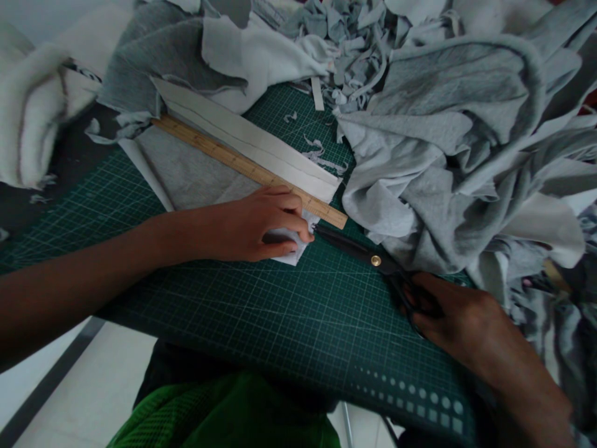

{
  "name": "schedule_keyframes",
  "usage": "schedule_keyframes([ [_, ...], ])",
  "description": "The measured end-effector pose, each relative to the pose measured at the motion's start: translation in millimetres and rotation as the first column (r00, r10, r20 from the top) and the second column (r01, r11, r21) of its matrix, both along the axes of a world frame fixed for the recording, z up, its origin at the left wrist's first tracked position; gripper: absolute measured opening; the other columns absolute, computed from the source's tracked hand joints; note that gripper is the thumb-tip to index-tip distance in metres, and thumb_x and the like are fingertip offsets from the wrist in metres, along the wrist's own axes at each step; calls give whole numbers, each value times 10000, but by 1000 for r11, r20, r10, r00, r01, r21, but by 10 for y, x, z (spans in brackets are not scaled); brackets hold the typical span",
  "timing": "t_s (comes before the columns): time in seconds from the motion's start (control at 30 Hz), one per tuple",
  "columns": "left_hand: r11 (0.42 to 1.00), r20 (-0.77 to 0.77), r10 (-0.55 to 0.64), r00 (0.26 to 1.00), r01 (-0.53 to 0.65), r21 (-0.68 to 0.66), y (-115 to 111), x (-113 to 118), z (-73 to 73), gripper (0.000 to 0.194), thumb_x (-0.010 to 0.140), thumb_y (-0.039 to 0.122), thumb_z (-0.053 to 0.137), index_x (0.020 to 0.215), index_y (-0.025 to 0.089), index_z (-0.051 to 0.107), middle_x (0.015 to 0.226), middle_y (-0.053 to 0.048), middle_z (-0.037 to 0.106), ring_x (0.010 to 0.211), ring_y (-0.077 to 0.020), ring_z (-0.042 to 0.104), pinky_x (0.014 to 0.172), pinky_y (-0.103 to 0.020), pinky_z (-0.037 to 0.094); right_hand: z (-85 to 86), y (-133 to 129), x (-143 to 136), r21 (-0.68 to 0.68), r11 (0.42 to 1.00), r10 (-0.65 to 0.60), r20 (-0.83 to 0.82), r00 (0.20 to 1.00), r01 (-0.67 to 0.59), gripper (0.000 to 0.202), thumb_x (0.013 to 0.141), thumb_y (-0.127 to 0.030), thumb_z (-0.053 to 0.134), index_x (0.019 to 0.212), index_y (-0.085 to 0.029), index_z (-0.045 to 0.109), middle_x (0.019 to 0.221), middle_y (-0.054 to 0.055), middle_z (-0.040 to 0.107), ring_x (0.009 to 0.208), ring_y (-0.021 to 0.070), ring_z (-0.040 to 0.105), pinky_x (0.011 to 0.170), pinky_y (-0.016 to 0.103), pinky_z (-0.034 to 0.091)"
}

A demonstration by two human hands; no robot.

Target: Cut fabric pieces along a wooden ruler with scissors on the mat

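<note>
Black scissors (357,249) with a brass pivot are held by my right hand (454,311), its fingers through the handles. Their blades look closed, and the tip touches the edge of a light grey cloth (196,174) near my left fingertips. My left hand (280,224) rests on that cloth with curled fingers, beside and partly over a wooden ruler (233,160). The ruler lies diagonally across the cloth. Along its far side runs a long whitish strip (261,143) with a dark line on it.
A green cutting mat (261,311) covers the table. Grey fabric is heaped at the right (433,137), with cut scraps (354,68) at the back. More grey cloth (158,50) lies at the back left, and a white fabric bundle (32,118) at the far left.
</note>
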State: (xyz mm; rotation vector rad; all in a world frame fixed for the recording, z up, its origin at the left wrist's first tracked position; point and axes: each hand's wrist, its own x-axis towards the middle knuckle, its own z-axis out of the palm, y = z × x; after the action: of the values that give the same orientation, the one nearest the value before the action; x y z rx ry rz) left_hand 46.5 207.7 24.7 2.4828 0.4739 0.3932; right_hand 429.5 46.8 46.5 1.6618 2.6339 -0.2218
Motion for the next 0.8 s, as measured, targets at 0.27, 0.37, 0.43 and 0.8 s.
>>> schedule_keyframes([
  [0.27, 1000, 10, 9, 1000, -9, -17, -4, -9, -5, 189, 1040, 241, 702, 1185, 255, 823, 1153, -65, 744, 1152, -230, 656, 1103, -337, 432, 1, -2, 89, -5, 1000, -16, -8, 1000, 16, 268, 863, -170, 612, 1089, -242, 734, 820, 11, 815, 641, 216, 792, 559, 275, 541],
  [0.37, 1000, 6, 9, 1000, -9, -11, -3, -11, -7, 189, 1044, 243, 700, 1189, 258, 821, 1156, -65, 745, 1164, -233, 652, 1126, -344, 426, 23, 7, 124, -20, 999, -41, -6, 999, 40, 300, 851, -186, 620, 1117, -244, 746, 839, 24, 827, 640, 228, 785, 557, 288, 538],
  [0.43, 1000, 3, 7, 1000, -7, -9, 0, -12, -10, 190, 1046, 243, 700, 1196, 264, 816, 1169, -64, 750, 1173, -233, 650, 1138, -345, 423, 47, 18, 124, -3, 999, -50, -1, 999, 50, 295, 849, -198, 617, 1110, -245, 748, 823, 28, 823, 608, 228, 767, 537, 295, 518],
  [0.8, 1000, 15, -5, 1000, 6, -29, 5, 2, 15, 106, 1052, 254, 675, 1053, 250, 781, 1083, -49, 752, 1132, -236, 644, 1092, -353, 430, 35, 17, 60, -1, 1000, -28, 3, 1000, 28, 239, 846, -207, 615, 1051, -255, 728, 815, 24, 813, 635, 241, 789, 563, 302, 543],
])
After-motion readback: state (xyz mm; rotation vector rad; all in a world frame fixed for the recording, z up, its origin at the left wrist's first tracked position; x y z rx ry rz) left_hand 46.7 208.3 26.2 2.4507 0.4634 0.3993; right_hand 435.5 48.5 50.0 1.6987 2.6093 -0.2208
